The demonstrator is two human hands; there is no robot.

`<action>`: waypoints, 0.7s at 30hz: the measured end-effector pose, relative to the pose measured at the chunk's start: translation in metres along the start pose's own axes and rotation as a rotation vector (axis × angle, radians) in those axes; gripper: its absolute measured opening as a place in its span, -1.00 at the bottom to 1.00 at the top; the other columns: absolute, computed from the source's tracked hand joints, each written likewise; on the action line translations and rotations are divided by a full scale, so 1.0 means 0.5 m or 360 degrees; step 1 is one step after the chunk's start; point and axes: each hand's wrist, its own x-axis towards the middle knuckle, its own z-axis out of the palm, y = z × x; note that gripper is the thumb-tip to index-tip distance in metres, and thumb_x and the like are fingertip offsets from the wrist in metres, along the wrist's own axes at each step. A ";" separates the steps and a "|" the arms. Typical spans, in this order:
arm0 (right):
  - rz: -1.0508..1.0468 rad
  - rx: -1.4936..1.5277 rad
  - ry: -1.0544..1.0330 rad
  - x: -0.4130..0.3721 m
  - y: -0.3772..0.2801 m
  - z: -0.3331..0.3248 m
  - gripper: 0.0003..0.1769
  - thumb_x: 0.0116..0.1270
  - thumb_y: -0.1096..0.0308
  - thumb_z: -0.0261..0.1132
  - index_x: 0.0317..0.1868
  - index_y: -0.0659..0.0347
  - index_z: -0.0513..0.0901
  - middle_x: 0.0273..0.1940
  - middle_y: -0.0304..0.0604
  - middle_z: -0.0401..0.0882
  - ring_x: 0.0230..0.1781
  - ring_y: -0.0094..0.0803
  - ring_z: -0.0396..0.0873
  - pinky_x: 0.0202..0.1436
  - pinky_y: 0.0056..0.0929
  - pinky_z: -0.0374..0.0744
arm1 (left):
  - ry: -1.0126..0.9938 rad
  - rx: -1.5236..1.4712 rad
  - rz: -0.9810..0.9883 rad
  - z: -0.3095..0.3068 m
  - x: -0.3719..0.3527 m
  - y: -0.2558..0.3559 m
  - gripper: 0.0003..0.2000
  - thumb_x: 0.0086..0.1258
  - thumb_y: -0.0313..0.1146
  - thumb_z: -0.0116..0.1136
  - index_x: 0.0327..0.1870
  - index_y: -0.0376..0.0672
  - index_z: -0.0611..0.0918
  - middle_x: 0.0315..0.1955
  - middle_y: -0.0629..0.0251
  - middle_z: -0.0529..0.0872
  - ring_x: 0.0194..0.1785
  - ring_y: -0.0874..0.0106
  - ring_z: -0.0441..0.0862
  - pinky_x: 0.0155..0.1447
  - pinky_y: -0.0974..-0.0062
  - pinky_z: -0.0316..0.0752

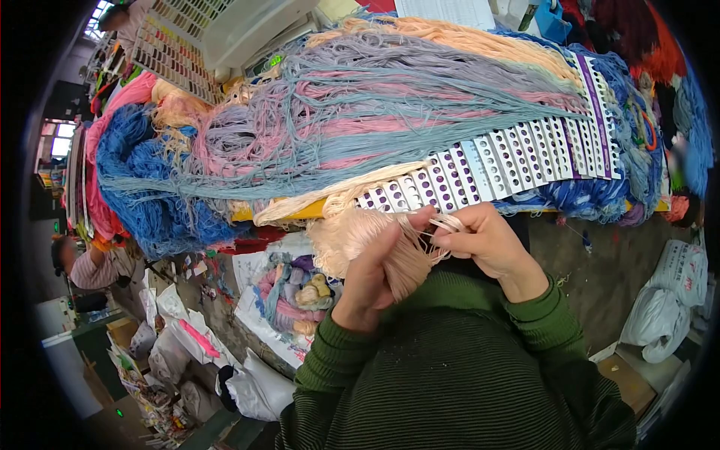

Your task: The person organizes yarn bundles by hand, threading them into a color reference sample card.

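Note:
A thick skein of pale peach thread [410,268] is gathered in front of my body. My left hand [366,279] is wrapped around it, thumb along the top. At the skein's right end, my right hand [487,244] pinches a loop of whitish strands [448,223] between thumb and fingers, close to the left fingertips. Just beyond both hands, punched white cards [517,161] with rows of holes lie along the table edge. Long blue, pink and lilac threads [390,97] spread over the table and run to the cards. A cream thread bundle [337,189] lies along the front edge.
Blue yarn [142,180] heaps at the table's left end. Below, small coloured skeins [300,292] rest on a white sheet. White bags [259,386] sit at lower left, more plastic bags [667,300] at right. A color sample board [176,45] stands at back left. Two other people are at left.

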 end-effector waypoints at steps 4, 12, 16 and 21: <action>-0.0236 0.0125 0.0059 0.000 0.008 0.003 -0.94 0.01 0.58 0.19 -0.45 0.36 0.55 -0.51 -0.28 0.44 -0.61 -0.73 0.28 -0.63 -0.75 0.21 | 0.0083 0.0270 0.0012 0.014 0.001 -0.002 -0.68 0.27 -0.32 -0.14 -0.07 -0.37 0.39 -0.07 0.14 0.41 0.05 0.39 0.34 0.13 0.40 0.25; -0.0420 0.1237 -0.0338 -0.025 -0.042 -0.034 -0.90 0.16 0.48 -0.01 -0.35 0.34 0.38 -0.41 -0.12 0.37 -0.69 -0.67 0.16 -0.46 -0.46 0.56 | -0.0167 -0.0610 0.0401 -0.148 -0.046 0.068 -0.77 0.26 -0.28 -0.23 -0.33 -0.27 0.40 -0.50 0.31 0.47 -0.39 0.35 0.46 -0.15 0.39 0.42; -0.0852 0.1131 0.0294 -0.097 -0.172 -0.233 -0.84 0.12 0.48 -0.02 -0.32 0.45 0.33 -0.42 -0.08 0.36 -0.34 -0.32 0.44 0.02 -0.24 0.37 | 0.1156 0.1046 0.1036 -0.446 -0.259 0.179 -0.88 0.09 -0.53 -0.17 -0.50 -0.29 0.47 -0.54 0.25 0.50 -0.41 0.45 0.47 -0.20 0.49 0.42; -0.1827 0.0033 0.0940 -0.231 -0.439 -0.561 -0.76 0.13 0.46 -0.07 -0.34 0.54 0.42 -0.31 0.08 0.45 -0.13 -0.18 0.39 0.15 -0.27 0.24 | 0.1429 -0.0030 0.0990 -0.457 -0.321 0.237 -0.71 0.23 -0.36 -0.16 -0.06 -0.31 0.35 -0.46 0.20 0.51 -0.32 0.40 0.45 -0.12 0.38 0.31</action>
